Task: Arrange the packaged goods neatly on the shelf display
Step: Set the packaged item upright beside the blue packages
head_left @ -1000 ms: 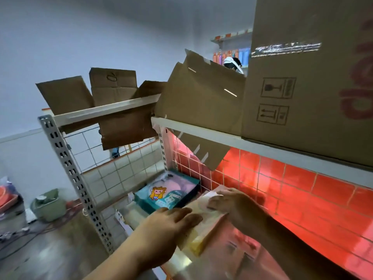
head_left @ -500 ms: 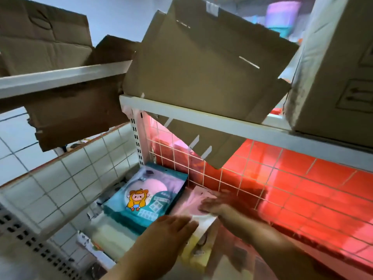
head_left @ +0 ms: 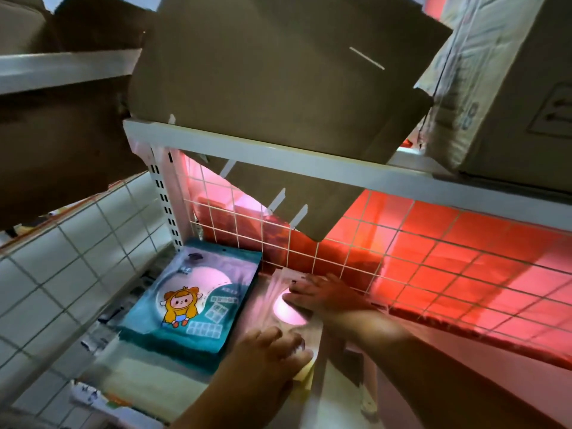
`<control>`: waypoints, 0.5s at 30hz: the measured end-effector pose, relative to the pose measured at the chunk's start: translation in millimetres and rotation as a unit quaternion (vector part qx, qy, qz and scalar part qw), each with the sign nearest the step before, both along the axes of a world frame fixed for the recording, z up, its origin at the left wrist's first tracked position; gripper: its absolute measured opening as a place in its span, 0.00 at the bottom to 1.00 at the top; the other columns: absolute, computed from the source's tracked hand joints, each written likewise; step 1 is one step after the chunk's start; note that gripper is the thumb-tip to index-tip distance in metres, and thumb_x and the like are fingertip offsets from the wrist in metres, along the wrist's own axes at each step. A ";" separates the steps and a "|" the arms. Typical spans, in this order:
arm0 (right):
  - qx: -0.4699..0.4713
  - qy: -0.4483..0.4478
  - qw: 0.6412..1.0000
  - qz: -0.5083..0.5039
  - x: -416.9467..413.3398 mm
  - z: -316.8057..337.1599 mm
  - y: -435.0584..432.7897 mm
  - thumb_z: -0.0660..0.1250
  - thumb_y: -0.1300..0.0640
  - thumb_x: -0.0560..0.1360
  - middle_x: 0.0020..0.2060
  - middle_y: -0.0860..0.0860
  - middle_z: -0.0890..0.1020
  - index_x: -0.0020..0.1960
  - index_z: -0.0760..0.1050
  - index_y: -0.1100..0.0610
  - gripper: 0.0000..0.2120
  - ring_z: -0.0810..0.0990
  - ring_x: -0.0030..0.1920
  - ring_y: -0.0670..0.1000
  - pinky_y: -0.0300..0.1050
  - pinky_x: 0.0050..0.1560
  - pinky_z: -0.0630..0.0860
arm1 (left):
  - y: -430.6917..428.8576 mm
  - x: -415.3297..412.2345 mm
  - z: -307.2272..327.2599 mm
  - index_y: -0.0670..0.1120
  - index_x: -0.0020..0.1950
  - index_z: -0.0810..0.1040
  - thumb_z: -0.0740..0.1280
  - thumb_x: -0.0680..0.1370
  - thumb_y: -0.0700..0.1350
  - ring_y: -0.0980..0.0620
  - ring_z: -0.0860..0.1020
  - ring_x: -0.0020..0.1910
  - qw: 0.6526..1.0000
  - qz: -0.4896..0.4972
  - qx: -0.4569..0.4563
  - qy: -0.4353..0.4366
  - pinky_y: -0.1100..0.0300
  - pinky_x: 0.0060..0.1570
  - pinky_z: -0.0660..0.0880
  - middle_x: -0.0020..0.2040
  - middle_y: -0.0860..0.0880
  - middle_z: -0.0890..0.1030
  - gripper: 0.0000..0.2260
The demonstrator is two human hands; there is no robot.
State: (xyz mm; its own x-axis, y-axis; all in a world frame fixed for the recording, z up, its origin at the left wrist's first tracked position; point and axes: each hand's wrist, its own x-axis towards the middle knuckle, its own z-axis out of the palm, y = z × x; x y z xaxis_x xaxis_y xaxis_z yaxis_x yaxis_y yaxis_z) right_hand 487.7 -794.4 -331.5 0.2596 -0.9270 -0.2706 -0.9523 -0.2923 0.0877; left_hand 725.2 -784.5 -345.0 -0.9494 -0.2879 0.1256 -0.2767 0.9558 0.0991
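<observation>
- The pink pack (head_left: pixel 289 312) lies flat on the shelf (head_left: pixel 154 379), just right of the teal pack (head_left: pixel 198 301). Their long edges are close, perhaps touching.
- Risk: a sideways nudge toward the teal pack could ride the pink pack up over its edge or knock it askew, spoiling the row.
- Risk: a hard push away could jam the pink pack's far end into the wire grid (head_left: pixel 340 243) that runs behind the teal pack and buckle it.
- Risk: the film looks slick, so uneven pressure from the two hands could twist the pack out of square.
- The right grip (head_left: pixel 322 297) lies flat, fingers stretched and spread, pressing on the pack's far half.
- The left grip (head_left: pixel 272 351) rests on the near end, level with the teal pack's front edge. Its fingers bend down onto the film, but blur hides whether they pinch it.
</observation>
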 end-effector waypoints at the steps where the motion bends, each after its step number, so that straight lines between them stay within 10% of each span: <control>1: 0.000 -0.002 1.000 -0.002 0.7 -1.3 -0.6 0.52 0.48 0.85 0.81 0.44 0.52 0.80 0.52 0.40 0.24 0.52 0.79 0.57 0.59 0.72 0.54 | 1.6 0.0 -1.3 0.59 0.66 0.74 0.65 0.75 0.58 0.53 0.79 0.55 1.000 0.002 -0.009 0.001 0.55 0.46 0.78 0.64 0.55 0.78 0.19; 15: 0.031 0.005 0.995 -0.100 17.7 19.1 0.0 0.45 0.41 0.84 0.81 0.46 0.49 0.79 0.52 0.38 0.24 0.51 0.79 0.56 0.57 0.75 0.55 | 20.3 -9.9 -19.2 0.58 0.63 0.75 0.63 0.75 0.58 0.45 0.79 0.61 0.998 0.059 0.001 0.014 0.45 0.53 0.80 0.62 0.51 0.80 0.17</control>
State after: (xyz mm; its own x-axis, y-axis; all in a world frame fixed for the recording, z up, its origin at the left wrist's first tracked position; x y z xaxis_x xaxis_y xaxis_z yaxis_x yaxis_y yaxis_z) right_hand 505.5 -794.4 -312.3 0.0693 -0.9412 -0.3307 -0.9911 -0.1026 0.0844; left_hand 715.3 -764.2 -364.2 -0.9047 -0.3984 0.1509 -0.3852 0.9163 0.1097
